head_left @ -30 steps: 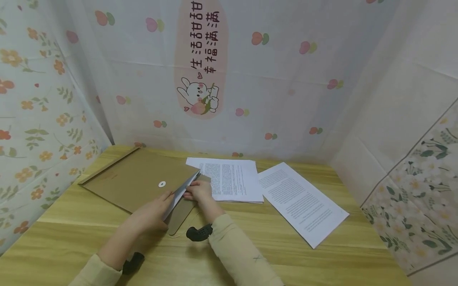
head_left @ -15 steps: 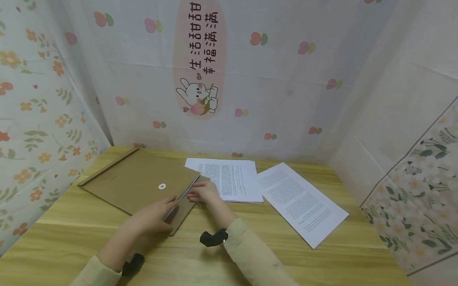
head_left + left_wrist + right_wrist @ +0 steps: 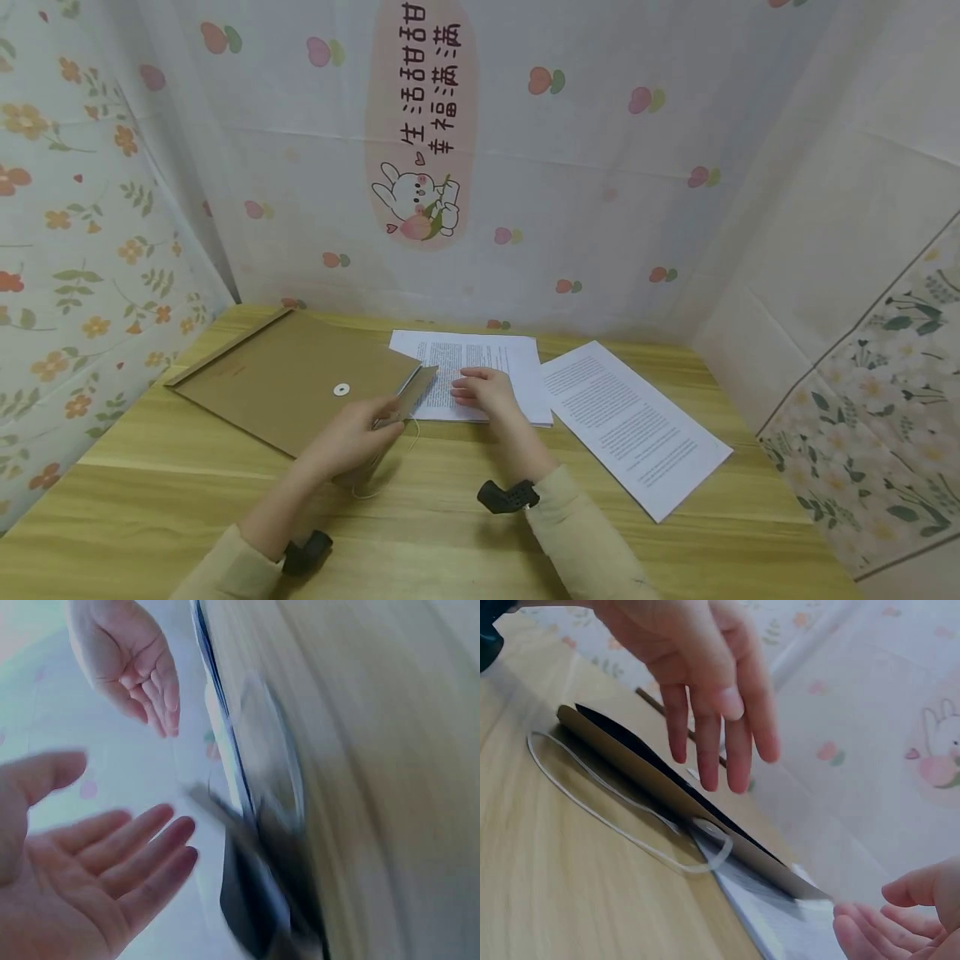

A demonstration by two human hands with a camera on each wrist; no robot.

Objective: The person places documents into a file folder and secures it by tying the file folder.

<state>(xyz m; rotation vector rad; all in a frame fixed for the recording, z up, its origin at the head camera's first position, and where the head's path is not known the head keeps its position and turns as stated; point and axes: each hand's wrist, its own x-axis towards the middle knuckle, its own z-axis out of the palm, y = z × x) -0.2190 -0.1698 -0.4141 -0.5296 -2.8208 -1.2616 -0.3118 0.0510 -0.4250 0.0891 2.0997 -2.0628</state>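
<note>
the brown envelope (image 3: 288,379) lies below the left hand (image 3: 348,437) and beside the right hand (image 3: 492,396), both with fingers loosely spread.

**Homelike desk nook with office paperwork**

Looks like a small enclosed corner, cosy in decoration and office-like in contents. Closed off behind by a pale back cloth (image 3: 600,183) with little fruit motifs, on the left by a side cloth (image 3: 60,275) scattered with orange flowers and leaves, on the right by another hanging (image 3: 832,250), pale above and floral below. Brightened at the back by a cartoon rabbit (image 3: 416,200) beneath Chinese lettering (image 3: 427,83). Filled by a desk (image 3: 435,537) in yellowish wood grain. Lent an office touch by printed pages (image 3: 517,400), a second set (image 3: 637,433) and a brown envelope (image 3: 277,375). Impossible to tell apart: home room or put-up booth.
</note>
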